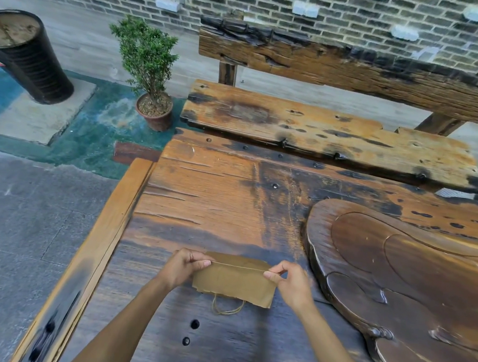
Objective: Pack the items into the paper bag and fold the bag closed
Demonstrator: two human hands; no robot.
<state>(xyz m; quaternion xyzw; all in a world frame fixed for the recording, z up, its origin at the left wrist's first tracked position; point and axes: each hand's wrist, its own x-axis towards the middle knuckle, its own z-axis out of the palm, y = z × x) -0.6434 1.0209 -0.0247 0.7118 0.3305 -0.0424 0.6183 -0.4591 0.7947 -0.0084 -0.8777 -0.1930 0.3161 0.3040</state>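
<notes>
A small brown paper bag (234,283) lies flat on the dark wooden table (215,202), folded over so its upper crease runs between my two hands. A twine handle (227,308) loops out from under its near edge. My left hand (183,266) pinches the left end of the fold between thumb and fingers. My right hand (290,282) pinches the right end the same way. No loose items show on the table; whatever is inside the bag is hidden.
A large carved wooden tea tray (415,287) fills the table's right side, close to my right hand. A rough wooden bench (325,131) stands beyond the table. A potted shrub (151,74) and a black ribbed barrel (30,52) stand on the floor at left.
</notes>
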